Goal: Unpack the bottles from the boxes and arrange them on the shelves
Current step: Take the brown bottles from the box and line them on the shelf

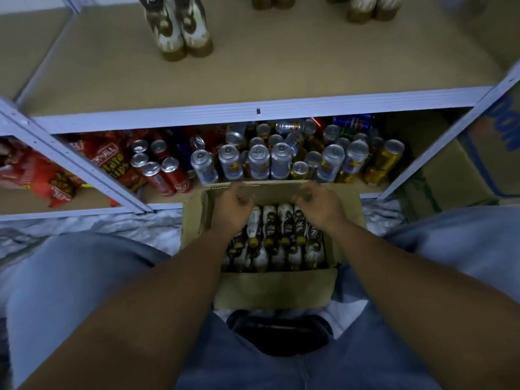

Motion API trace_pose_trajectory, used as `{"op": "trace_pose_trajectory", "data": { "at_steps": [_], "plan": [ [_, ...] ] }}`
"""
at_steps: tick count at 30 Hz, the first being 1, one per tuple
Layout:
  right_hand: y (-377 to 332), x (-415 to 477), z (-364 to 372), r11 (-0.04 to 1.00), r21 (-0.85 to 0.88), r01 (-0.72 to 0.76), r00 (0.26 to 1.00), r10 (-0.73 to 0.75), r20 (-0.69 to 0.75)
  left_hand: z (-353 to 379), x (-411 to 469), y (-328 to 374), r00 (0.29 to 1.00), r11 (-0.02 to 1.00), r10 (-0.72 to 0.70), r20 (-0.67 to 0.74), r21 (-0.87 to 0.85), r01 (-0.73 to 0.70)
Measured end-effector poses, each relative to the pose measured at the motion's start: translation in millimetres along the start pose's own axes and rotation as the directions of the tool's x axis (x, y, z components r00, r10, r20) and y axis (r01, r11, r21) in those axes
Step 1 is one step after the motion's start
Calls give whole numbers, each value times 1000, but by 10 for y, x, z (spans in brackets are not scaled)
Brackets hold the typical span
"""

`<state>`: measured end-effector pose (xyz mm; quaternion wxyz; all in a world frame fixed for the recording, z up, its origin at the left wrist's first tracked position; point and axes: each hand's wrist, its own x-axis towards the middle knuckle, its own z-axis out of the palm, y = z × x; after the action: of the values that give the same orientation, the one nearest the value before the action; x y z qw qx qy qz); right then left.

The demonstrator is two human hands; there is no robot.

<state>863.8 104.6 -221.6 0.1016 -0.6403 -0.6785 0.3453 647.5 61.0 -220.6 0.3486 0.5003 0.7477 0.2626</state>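
Observation:
An open cardboard box [274, 288] sits on the floor between my knees, packed with several brown-and-white bottles [285, 235] with yellow caps. My left hand [232, 205] and my right hand [319, 205] hover side by side over the far end of the box, just above the bottles. Their fingers are loosely curled downward and I see nothing held in them. The left hand hides the bottles beneath it. On the upper shelf board [281, 68] stand two matching bottles [180, 32], with more bottles [368, 9] further back.
The lower shelf, right behind the box, holds several drink cans [270, 160] and red chip bags [112, 164]. White metal uprights [70, 161] frame the rack. Another printed carton [478, 164] stands at the right. My knees flank the box.

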Motion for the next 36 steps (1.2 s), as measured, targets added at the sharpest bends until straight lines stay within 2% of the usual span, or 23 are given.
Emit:
{"op": "trace_pose_trajectory", "data": {
  "at_steps": [3,8,15,19,21,25,28,33,36],
  "plan": [
    [126,113,210,994,42,-97,991,93,94,122,86,-329,985,984,-166,47,-51,168],
    [208,313,584,966,147,-213,962,181,206,324,240,-745,937,932,-342,72,-102,348],
    [323,515,1167,878,341,-335,923,233,308,473,381,-1128,934,928,-356,30,-100,358],
    [365,641,1419,809,412,-419,893,284,350,538,544,-1271,921,905,-385,62,-167,390],
    [377,669,1517,802,421,-424,896,304,324,591,620,-1365,912,885,-406,63,-221,409],
    [406,723,1615,851,383,-359,933,321,163,686,737,-1459,906,861,-419,69,-287,420],
    [455,759,1620,847,385,-366,930,346,123,754,793,-1456,903,848,-427,52,-324,419],
    [529,776,1641,830,382,-405,911,401,94,874,818,-1426,916,894,-399,33,-211,396],
    [494,765,1668,807,398,-437,895,433,106,895,843,-1413,919,907,-388,71,-145,394]
  ]
}}
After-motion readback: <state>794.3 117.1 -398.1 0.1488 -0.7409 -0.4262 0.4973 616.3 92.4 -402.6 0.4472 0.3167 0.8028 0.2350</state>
